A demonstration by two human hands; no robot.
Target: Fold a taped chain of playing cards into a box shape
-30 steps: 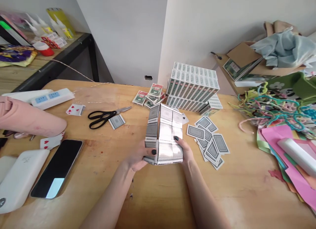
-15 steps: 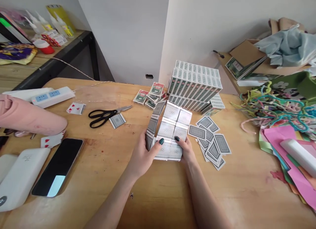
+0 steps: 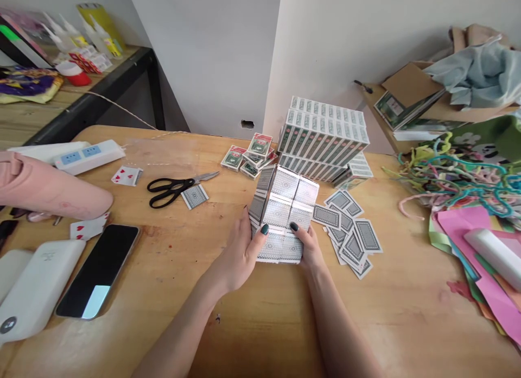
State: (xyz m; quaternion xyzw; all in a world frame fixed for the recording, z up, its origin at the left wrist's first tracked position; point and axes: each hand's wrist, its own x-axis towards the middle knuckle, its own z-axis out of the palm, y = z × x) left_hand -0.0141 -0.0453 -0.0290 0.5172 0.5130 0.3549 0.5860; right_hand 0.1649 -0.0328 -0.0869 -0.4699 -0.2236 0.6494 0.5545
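Note:
Between my two hands is a box-like piece covered with playing cards [image 3: 279, 212], their grey patterned backs facing up. My left hand [image 3: 238, 253] grips its left side, thumb on the front face and fingers along the side panel. My right hand [image 3: 309, 246] holds the lower right edge, thumb on the front. The far fingers of my right hand are hidden behind the piece. Loose playing cards [image 3: 350, 234] lie spread face down just right of my right hand. Black-handled scissors [image 3: 175, 189] rest left of the piece, beside a cut card [image 3: 195, 196].
Stacked card boxes [image 3: 323, 131] stand behind the piece, with several card packs [image 3: 254, 154] beside them. At left lie a phone [image 3: 100, 272], a power bank [image 3: 43, 291], a pink pouch [image 3: 55, 185] and a power strip [image 3: 90, 156]. Yarn [image 3: 468, 177] and coloured paper [image 3: 468, 237] lie at right.
The gap between the left side panel and the front face has closed, with the panel now against the front's edge. My left fingers have shifted slightly along that side.

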